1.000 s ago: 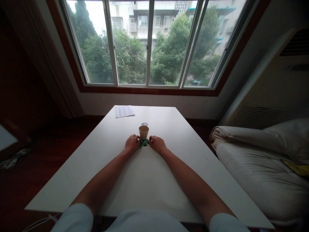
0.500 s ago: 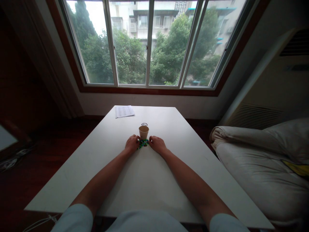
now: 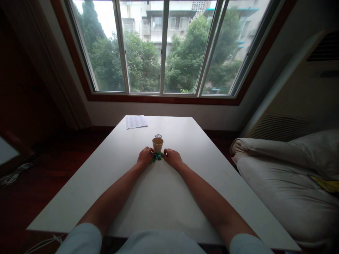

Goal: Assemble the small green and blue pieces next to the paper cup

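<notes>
A brown paper cup (image 3: 158,144) stands upright in front of me, its mouth facing up. Just on the near side of it lies a loose pile of small beads (image 3: 157,157), mostly green and blue with some dark ones. My left hand (image 3: 144,156) rests at the pile's left edge, fingers curled in toward the beads. On the opposite side, my right hand (image 3: 172,157) is curled too, thumb and fingertips by the pile's right edge. Both hands look closed; anything between their fingertips is too small to make out.
Behind the cup lies a small round clear object with a dark outline (image 3: 158,135). Printed paper sheets (image 3: 136,122) lie at the far left of the white table (image 3: 156,197). To the right is a padded light sofa (image 3: 286,176); a wide window (image 3: 164,96) is beyond.
</notes>
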### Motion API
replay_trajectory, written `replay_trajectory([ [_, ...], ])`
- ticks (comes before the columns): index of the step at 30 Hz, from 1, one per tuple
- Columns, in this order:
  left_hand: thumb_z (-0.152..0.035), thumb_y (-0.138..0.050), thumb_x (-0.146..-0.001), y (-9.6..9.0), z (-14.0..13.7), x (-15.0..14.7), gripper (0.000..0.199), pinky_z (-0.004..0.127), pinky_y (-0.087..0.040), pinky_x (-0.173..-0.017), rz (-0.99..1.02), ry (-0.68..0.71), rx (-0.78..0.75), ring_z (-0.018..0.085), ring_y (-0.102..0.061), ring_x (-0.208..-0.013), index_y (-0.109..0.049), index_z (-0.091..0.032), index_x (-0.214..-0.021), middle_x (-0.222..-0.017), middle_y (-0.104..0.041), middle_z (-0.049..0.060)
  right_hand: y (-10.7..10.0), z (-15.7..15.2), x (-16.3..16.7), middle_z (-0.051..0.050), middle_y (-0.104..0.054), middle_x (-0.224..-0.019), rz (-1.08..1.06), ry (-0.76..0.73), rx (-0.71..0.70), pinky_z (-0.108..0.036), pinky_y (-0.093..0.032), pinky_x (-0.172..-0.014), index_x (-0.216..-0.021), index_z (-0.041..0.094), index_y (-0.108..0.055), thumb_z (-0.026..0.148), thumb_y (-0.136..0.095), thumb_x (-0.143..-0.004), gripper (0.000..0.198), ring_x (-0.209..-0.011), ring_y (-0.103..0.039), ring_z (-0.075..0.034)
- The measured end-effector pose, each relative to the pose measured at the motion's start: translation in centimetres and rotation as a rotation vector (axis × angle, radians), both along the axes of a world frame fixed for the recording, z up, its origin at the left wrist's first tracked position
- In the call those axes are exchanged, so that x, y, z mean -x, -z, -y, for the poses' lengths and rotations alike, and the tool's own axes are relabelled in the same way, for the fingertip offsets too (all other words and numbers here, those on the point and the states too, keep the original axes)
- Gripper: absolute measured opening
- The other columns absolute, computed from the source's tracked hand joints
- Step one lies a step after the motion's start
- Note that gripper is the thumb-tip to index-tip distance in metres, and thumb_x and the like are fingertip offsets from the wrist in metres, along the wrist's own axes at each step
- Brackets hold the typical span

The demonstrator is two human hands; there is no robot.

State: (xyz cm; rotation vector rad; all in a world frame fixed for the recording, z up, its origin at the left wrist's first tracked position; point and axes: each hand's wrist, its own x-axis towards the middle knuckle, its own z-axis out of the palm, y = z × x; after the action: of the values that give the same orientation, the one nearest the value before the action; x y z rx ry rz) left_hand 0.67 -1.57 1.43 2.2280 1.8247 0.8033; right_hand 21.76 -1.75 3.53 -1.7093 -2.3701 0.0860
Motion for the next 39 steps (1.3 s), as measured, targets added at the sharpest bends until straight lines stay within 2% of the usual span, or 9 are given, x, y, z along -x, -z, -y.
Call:
replay_trajectory([
  [8, -0.004, -0.055, -0.081, -0.03, -0.09, -0.02, 0.033, 0.03, -0.047, -0.09, 0.047, 0.066, -0.046, 0.019, -0.06, -0.101, -0.072, -0.021, -0.102, -0.105, -0.064, 0.006, -0.08, 0.07, -0.01, -0.004, -0.069, -0.107, -0.009, -0.004, 0.0, -0.027, -0.039, -0.077, -0.106, 0.024, -0.066, 0.043, -0.048, -0.101, 0.026, -0.095, -0.062, -0.018],
  [18, -0.004, -0.051, -0.079, -0.11, 0.06, -0.02, 0.038, 0.034, -0.048, -0.091, 0.054, 0.121, -0.058, 0.022, -0.06, -0.104, -0.074, -0.021, -0.104, -0.108, -0.068, 0.009, -0.34, 0.24, 0.08, -0.005, -0.069, -0.109, -0.011, 0.006, 0.019, -0.026, -0.04, -0.08, -0.108, 0.024, -0.066, 0.043, -0.048, -0.101, 0.027, -0.098, -0.062, -0.018],
  [28, -0.008, -0.052, -0.082, -0.71, 0.27, -0.06, 0.033, 0.037, -0.048, -0.095, 0.037, 0.091, -0.06, 0.024, -0.06, -0.106, -0.074, -0.021, -0.102, -0.109, -0.069, 0.009, -0.18, 0.12, -0.06, -0.005, -0.069, -0.108, -0.009, -0.004, 0.003, -0.026, -0.039, -0.079, -0.107, 0.024, -0.066, 0.042, -0.048, -0.101, 0.026, -0.097, -0.062, -0.018],
  [39, -0.016, -0.049, -0.092, -0.54, 0.28, -0.21, 0.025, 0.031, -0.05, -0.087, 0.116, 0.086, -0.076, 0.018, -0.064, -0.096, -0.068, -0.024, -0.106, -0.113, -0.067, 0.007, 0.15, -0.09, -0.09, -0.005, -0.069, -0.108, -0.018, -0.003, 0.008, -0.026, -0.039, -0.078, -0.107, 0.024, -0.066, 0.043, -0.048, -0.101, 0.027, -0.097, -0.062, -0.018],
])
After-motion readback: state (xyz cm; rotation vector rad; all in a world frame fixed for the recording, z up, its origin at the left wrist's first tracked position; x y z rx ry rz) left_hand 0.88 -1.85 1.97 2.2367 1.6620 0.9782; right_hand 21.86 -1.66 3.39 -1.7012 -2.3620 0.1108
